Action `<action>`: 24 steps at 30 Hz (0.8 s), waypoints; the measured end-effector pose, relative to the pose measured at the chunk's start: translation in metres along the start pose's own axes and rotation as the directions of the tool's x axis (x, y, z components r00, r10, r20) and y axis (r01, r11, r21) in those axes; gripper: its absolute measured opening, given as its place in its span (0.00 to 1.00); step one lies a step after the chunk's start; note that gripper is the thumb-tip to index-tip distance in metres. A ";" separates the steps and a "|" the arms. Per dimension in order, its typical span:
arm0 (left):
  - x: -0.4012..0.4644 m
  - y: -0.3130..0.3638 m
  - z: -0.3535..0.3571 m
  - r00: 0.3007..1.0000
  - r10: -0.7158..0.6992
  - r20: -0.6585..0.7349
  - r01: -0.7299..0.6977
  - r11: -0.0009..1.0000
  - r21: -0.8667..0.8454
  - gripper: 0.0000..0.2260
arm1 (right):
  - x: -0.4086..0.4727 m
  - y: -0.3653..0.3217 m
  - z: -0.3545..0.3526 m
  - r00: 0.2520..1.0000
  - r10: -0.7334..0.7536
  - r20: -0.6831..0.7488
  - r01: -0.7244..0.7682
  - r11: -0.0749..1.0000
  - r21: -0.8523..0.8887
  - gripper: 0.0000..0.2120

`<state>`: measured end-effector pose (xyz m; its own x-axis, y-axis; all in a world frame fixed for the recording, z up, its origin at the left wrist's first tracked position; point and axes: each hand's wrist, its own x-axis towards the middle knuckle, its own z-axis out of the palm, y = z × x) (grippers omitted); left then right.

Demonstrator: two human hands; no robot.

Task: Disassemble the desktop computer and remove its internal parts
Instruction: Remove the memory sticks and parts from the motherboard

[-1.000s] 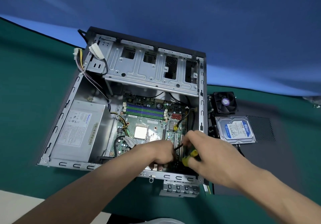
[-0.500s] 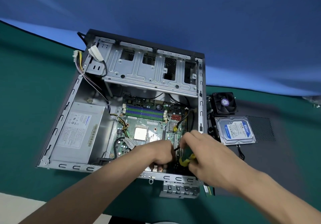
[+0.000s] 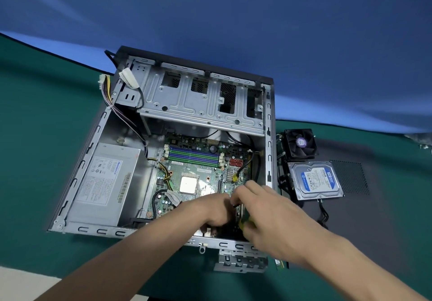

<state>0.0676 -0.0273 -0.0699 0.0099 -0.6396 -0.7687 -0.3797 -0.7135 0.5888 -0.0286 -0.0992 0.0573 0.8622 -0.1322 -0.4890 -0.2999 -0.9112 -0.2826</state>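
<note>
One open grey metal desktop computer case (image 3: 149, 229) is laid flat on the green table cover (image 3: 35, 125), centre-left of the frame. Inside it, one green motherboard (image 3: 198, 172) is seen at centre, one grey boxed power supply (image 3: 102, 183) at the left, one empty silver drive cage (image 3: 201, 99) at the top. Four blue and green memory slots (image 3: 192, 155) are counted on the board, plus one pale square processor (image 3: 188, 185).

Two bare hands are placed at the lower right corner of the board. The left hand (image 3: 210, 212) is curled downward, fingers bent; what they press or hold is hidden beneath the hand, so the grip cannot be told. The right hand (image 3: 268, 216) is curled round a yellow-and-black screwdriver (image 3: 242, 224), mostly covered; only a sliver of handle and a dark shaft tip are seen.

Right of the case, on one dark grey side panel (image 3: 374, 207), one black cooler fan (image 3: 300, 144) and one silver hard drive with blue label (image 3: 314, 180) are laid, just beside each other. One grey slot bracket (image 3: 240, 262) is seen below the case edge. A green strip beside it is partly hidden and hard to identify.
</note>
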 end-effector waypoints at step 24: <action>0.001 -0.001 -0.001 0.997 0.054 -0.048 -0.051 0.997 0.055 0.08 | -0.003 -0.003 -0.003 0.999 0.012 0.036 -0.013 1.000 0.021 0.07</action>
<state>0.0683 -0.0278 -0.0710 0.0342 -0.6902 -0.7228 -0.4299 -0.6631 0.6128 -0.0287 -0.0978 0.0621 0.8432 -0.1286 -0.5221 -0.3191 -0.9011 -0.2934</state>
